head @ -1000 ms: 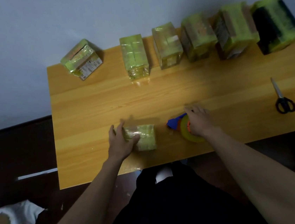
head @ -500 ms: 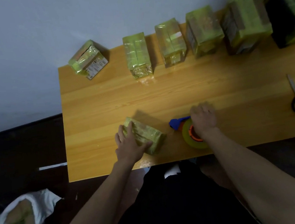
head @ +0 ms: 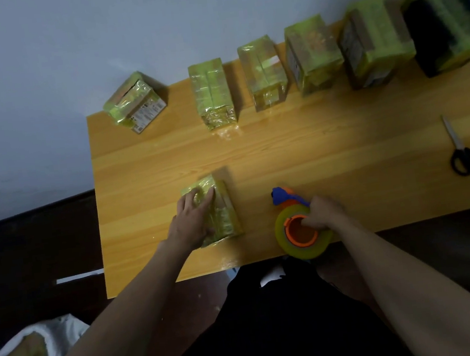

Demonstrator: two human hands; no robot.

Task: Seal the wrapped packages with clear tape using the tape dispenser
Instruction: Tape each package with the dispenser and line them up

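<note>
Pinning a wrapped package (head: 217, 209) near the desk's (head: 312, 151) front edge under flat left hand (head: 193, 222), right hand (head: 324, 211) gripping the tape dispenser (head: 300, 226); six packages (head: 212, 92) along the back edge seemingly done.

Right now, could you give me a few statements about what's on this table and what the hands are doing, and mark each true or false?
1. The left hand rests on a wrapped package near the table's front edge. True.
2. The right hand holds the scissors. False: the scissors lie untouched at the right; the right hand grips the tape dispenser.
3. Six packages stand along the back of the table. True.
4. The tape dispenser sits on top of the package under the left hand. False: it is beside that package, apart from it, to its right.
5. The scissors lie open. False: their blades are closed.
</note>
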